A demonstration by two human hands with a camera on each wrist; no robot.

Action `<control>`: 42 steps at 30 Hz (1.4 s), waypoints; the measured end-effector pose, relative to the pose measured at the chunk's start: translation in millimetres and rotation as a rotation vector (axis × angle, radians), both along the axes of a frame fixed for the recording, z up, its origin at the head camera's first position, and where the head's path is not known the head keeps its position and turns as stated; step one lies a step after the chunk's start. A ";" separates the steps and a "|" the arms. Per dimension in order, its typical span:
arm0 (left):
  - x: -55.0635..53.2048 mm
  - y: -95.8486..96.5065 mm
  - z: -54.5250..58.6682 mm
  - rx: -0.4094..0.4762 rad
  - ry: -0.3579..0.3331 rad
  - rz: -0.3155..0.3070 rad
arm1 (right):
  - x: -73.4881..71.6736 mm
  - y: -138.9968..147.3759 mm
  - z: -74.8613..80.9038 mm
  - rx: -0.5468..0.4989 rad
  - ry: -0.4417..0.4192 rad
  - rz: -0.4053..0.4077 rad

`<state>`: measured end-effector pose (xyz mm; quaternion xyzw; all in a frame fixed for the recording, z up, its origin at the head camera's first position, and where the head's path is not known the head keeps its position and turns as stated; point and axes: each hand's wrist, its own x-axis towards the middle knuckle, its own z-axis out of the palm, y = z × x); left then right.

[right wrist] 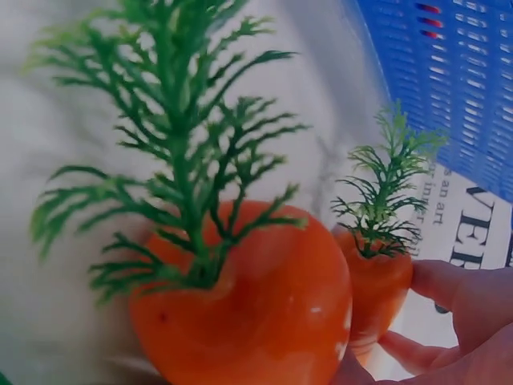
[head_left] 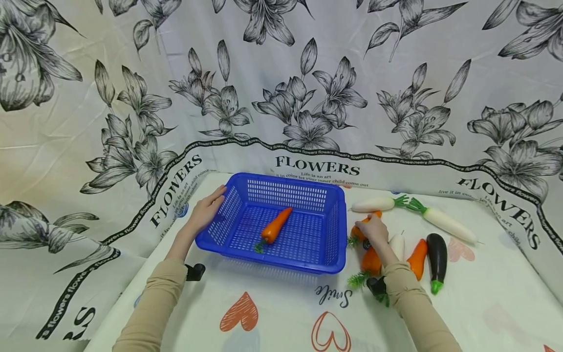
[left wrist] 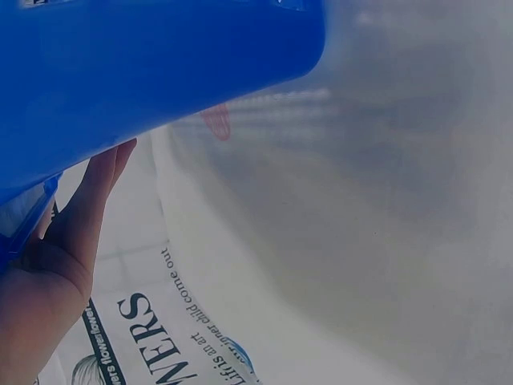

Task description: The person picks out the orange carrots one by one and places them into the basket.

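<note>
A blue plastic basket (head_left: 281, 266) stands on the table with one orange carrot (head_left: 276, 226) lying inside. My left hand (head_left: 205, 210) rests against its left rim, fingers straight; in the left wrist view that hand (left wrist: 68, 249) touches the basket wall (left wrist: 160, 64) from outside, the thumb partly hidden. Right of the basket, my right hand (head_left: 375, 232) pinches a carrot (head_left: 358, 232). Seen from the right wrist, thumb and finger lie on either side of that carrot (right wrist: 377, 281), whose leafy top faces the camera. A larger carrot (right wrist: 248, 305) is nearer, beside the hand.
Two white radishes, one behind the hand (head_left: 374, 204) and one farther right (head_left: 450, 225), lie on the patterned cloth. Another white vegetable (head_left: 397, 244), a carrot (head_left: 419, 258) and a dark eggplant (head_left: 437, 259) lie close by my right hand. A flowered curtain (head_left: 281, 98) surrounds the table.
</note>
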<state>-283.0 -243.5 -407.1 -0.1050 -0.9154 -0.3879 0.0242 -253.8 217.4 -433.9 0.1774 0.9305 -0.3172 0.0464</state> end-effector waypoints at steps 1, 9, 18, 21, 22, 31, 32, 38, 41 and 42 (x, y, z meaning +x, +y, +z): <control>0.1 0.0 0.0 0.000 0.000 -0.001 | -1.8 1.3 -3.0 -0.002 0.004 0.002; -0.6 -1.7 -1.6 -0.003 0.000 0.000 | 6.3 -3.4 2.2 -0.083 -0.003 -0.057; 0.0 -1.7 -0.5 0.004 0.002 0.001 | 10.4 -6.1 4.8 -0.099 0.005 -0.059; 0.2 -1.7 0.0 0.004 0.000 0.000 | 11.1 -6.5 5.5 -0.110 -0.001 -0.069; 0.3 -1.7 0.1 0.003 0.001 0.000 | 11.1 -6.6 5.4 -0.111 -0.001 -0.071; 0.1 -0.5 0.5 0.009 -0.002 0.001 | 8.6 -4.6 4.2 -0.146 -0.005 -0.099; -0.1 -0.2 0.3 0.013 -0.001 0.001 | 8.2 -3.8 4.3 -0.150 -0.004 -0.100; -0.1 1.3 0.4 0.013 -0.001 -0.001 | 7.9 -1.8 3.3 -0.189 0.004 -0.109; 0.3 0.6 0.5 0.010 -0.007 0.004 | 8.0 -2.1 2.5 -0.208 0.010 -0.117; 0.5 0.2 0.7 0.007 -0.009 0.005 | 8.1 -2.4 2.4 -0.213 0.014 -0.119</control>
